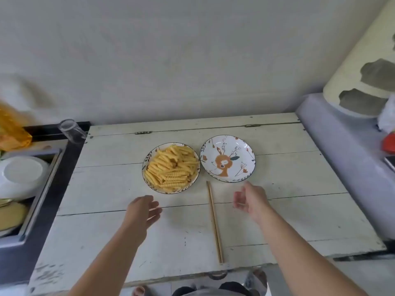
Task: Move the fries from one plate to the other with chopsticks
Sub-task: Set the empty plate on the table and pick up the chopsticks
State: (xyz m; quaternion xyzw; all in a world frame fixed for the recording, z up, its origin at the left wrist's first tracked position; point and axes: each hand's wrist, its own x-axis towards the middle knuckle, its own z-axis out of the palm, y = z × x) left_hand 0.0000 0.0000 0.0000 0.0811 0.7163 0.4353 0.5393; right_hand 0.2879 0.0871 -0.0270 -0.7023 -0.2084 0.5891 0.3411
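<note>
White-painted plank table (277,210), worn and scuffed, two small hinges along its far edge. On it, side by side and nearly touching: left, a round patterned plate (147,180) heaped with yellow crinkle-cut fries (171,166); right, a matching plate (249,146), holding no fries, its centre printed with an orange animal figure among sprigs. Pair of wooden chopsticks (214,221) lying together on the table, tips just below the gap between the plates, running toward the near edge, untouched by either hand. Left hand (142,212), over the table below the fries plate, fingers loosely spread, holding nothing. Right hand (251,199), just right of the chopsticks and below the second plate, fingers curled partway and apart, grasping nothing. Off the table to the left: clear drinking glass (71,131) on a dark counter, a white bowl (21,174) in a metal tray.
</note>
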